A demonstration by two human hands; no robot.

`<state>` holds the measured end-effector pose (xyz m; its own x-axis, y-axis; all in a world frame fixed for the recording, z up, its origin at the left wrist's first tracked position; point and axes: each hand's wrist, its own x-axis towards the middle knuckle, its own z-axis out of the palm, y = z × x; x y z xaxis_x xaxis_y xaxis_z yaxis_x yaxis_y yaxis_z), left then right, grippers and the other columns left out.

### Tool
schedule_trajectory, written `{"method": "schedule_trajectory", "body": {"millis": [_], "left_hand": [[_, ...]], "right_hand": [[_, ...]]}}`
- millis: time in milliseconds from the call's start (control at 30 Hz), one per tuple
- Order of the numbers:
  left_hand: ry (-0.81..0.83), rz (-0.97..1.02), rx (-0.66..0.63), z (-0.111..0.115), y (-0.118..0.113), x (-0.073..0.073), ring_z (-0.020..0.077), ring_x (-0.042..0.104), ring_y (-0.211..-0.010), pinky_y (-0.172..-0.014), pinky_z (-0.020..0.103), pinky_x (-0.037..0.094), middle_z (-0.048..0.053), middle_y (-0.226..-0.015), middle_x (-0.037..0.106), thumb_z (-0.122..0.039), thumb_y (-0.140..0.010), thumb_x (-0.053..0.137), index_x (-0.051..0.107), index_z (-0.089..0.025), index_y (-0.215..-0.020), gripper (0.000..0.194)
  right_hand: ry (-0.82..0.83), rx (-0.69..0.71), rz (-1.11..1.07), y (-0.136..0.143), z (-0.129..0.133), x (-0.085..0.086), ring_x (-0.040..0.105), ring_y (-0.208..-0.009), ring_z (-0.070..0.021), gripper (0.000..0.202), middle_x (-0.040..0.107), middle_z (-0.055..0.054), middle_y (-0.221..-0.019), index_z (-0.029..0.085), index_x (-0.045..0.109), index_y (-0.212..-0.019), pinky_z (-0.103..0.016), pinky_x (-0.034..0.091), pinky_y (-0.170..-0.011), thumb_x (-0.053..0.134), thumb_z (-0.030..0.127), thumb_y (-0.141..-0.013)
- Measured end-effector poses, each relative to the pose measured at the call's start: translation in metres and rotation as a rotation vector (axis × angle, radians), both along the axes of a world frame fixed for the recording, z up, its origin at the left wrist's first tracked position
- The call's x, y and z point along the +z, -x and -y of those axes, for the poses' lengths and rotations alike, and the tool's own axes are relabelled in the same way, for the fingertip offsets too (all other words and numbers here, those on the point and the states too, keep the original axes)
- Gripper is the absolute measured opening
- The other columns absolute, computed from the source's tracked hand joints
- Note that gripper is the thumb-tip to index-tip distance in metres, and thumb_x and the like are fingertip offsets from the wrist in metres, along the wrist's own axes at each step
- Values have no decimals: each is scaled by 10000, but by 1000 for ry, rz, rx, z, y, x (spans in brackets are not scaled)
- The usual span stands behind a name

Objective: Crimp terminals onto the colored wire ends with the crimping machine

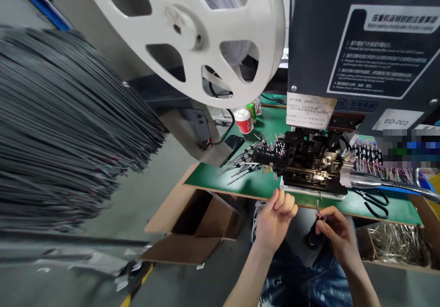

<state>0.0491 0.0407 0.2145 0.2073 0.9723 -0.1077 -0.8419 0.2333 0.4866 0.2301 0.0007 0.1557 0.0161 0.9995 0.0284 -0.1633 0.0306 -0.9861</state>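
Observation:
My right hand [337, 233] pinches a thin wire [318, 207] between thumb and fingertips, its end pointing up toward the crimping machine [309, 160]. My left hand [277, 217] is closed, fingers curled in, just in front of the table edge and left of the right hand. Whatever it may hold is hidden. Both hands are below the lit metal tooling of the machine, apart from it. Black-handled scissors [376, 204] lie on the green table [206, 176] to the right of my right hand.
Wire bundles with black connectors [264, 151] lie left of the machine. A large white reel [182, 27] hangs above. Many grey cables [68, 123] hang at left. An open cardboard box [192, 247] stands below the table; another box holds loose wire scraps [400, 243]. A red-and-white cup [244, 121] stands behind.

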Motion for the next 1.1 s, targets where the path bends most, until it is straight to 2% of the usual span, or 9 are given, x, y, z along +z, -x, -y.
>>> {"method": "schedule_trajectory", "body": {"millis": [133,333,433,533,667,833,967,1033,1100], "left_hand": [[-21,77,-19,-2,0,-1,129,225,-544,-538,215,357,-65,-622,219,-273,-1046,597,375,-201,-610,495],[-73,-19,-19,-7,-18,-2,115,241,-568,-550,209,357,-62,-629,322,-337,-915,785,417,-190,-622,493],[-138,-214,40,-9,-27,-8,116,388,-618,-605,208,422,-39,-675,433,-391,-893,810,479,-187,-666,451],[-235,-448,117,-9,-34,-22,144,573,-790,-741,221,505,12,-834,594,-308,-826,877,577,-178,-734,339],[-285,-749,158,-4,-38,-37,180,729,-898,-818,258,593,28,-977,669,-162,-799,849,574,-193,-795,277],[-322,-887,160,2,-39,-40,201,800,-882,-821,283,655,1,-915,691,-113,-851,744,527,-219,-822,243],[-402,-972,173,4,-38,-35,189,805,-865,-781,250,666,-1,-910,683,-111,-875,713,520,-223,-809,233],[-432,-1010,176,5,-37,-34,188,806,-863,-767,241,667,2,-913,681,-109,-884,707,509,-226,-809,242],[-454,-1033,170,6,-37,-33,188,806,-866,-763,244,670,5,-925,677,-107,-895,695,490,-230,-814,252]], "right_hand": [[0,3,-6,-1,1,-1,613,-650,-161,253,662,18,-704,219,730,-963,-246,452,-630,817,446,-893],[8,-44,-67,-9,2,1,621,-680,-164,198,677,14,-737,231,727,-966,-262,460,-664,816,398,-906],[11,-58,-146,-13,4,2,621,-673,-159,183,714,-1,-769,243,701,-972,-247,459,-620,803,385,-917],[-8,-109,-160,-15,9,3,591,-620,-145,167,694,-1,-763,249,668,-955,-216,398,-515,763,386,-944],[-123,-242,-22,-13,18,0,570,-581,-151,153,632,11,-701,237,668,-955,-248,445,-531,697,385,-980],[-239,-201,116,-14,23,-10,626,-546,-166,67,747,-54,-838,239,692,-1017,-279,507,-518,646,277,-987],[-380,-109,289,-21,19,-12,778,-796,-261,160,801,-120,-1023,243,675,-1062,-320,588,-635,616,147,-949],[-462,-66,383,-24,18,-10,794,-916,-280,242,807,-123,-1074,251,643,-1104,-332,611,-702,577,95,-931],[-541,-45,465,-25,17,-7,796,-939,-276,299,816,-108,-1043,256,610,-1134,-341,624,-737,548,64,-914]]}}
